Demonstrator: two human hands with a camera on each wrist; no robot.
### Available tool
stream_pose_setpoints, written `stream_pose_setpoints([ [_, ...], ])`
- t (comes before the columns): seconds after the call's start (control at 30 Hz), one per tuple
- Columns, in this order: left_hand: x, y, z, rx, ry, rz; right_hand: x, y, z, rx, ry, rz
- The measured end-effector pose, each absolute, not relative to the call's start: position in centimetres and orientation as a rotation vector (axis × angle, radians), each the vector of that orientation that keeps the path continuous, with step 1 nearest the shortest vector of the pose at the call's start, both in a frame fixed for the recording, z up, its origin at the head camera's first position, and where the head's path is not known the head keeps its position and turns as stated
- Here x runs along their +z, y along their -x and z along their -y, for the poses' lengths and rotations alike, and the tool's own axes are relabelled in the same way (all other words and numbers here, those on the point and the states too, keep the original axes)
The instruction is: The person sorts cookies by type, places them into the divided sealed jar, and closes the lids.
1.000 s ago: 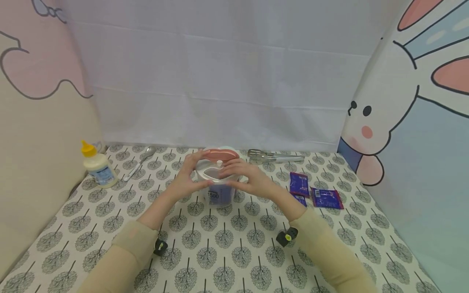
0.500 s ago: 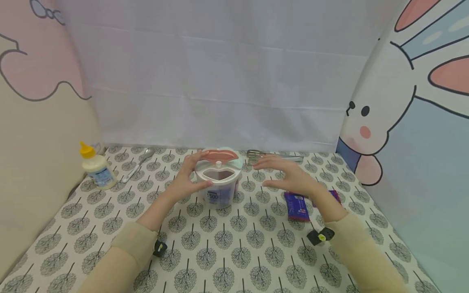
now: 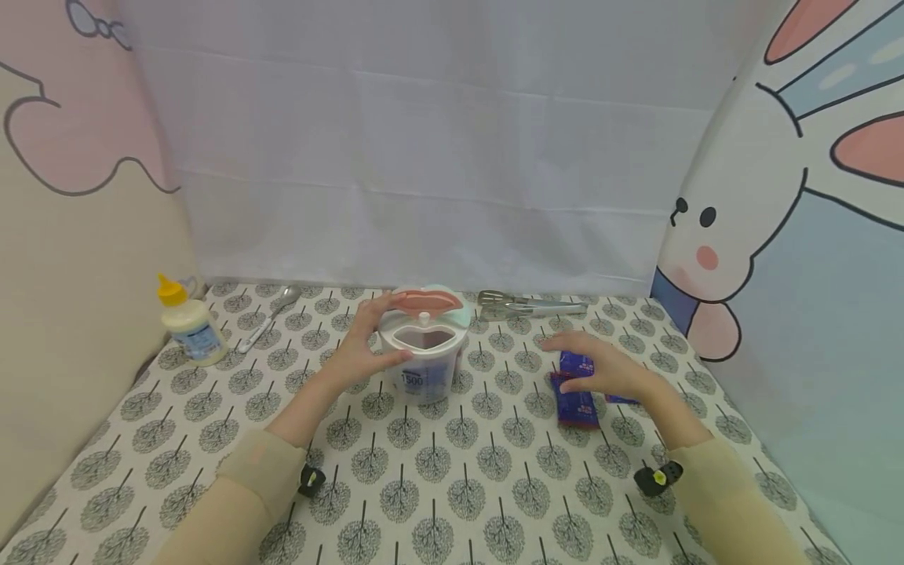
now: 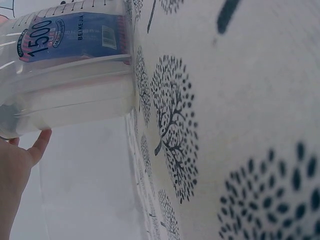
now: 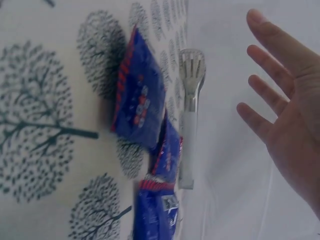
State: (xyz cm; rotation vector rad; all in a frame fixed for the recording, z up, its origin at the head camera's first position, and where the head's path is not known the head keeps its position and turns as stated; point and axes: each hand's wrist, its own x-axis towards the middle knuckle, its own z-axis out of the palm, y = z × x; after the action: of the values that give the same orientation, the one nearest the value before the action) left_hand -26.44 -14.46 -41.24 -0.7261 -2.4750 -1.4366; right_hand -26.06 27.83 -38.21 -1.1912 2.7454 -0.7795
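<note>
A clear plastic container (image 3: 427, 377) marked 1500 stands upright on the table. Its white lid has a coral flap (image 3: 429, 301) at the back and a leaf-shaped opening at the front. Through the wall a blue packet (image 4: 95, 37) shows inside. My left hand (image 3: 359, 351) holds the container at its upper left side, thumb in front and fingers behind. My right hand (image 3: 607, 370) hovers over three blue packets with red edges, fingers spread and holding nothing. The near packet (image 5: 142, 95), a middle packet (image 5: 170, 150) and another packet (image 5: 155, 215) lie close together.
Metal tongs (image 3: 533, 305) lie at the back, right of the container. Back left are a spoon (image 3: 270, 318) and a yellow-capped bottle (image 3: 194, 329). Fabric walls enclose the back and both sides of the tree-patterned tablecloth (image 3: 431, 502).
My right hand has left the container's lid and moved right to above the packets, its fingers opening out. My left hand has kept its hold, and the container has stayed in place.
</note>
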Motion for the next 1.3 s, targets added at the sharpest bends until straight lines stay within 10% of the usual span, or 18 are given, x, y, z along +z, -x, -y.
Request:
stream_pose_setpoints([
  [0.6, -41.1, 26.4, 14.6, -1.421, 0.716, 2.483, -42.5, 26.6, -30.4, -0.668, 0.78, -2.601],
  [1.3, -41.1, 26.5, 14.5, -1.434, 0.759, 2.443, -40.4, 26.8, -29.1, -0.614, 0.988, -2.855],
])
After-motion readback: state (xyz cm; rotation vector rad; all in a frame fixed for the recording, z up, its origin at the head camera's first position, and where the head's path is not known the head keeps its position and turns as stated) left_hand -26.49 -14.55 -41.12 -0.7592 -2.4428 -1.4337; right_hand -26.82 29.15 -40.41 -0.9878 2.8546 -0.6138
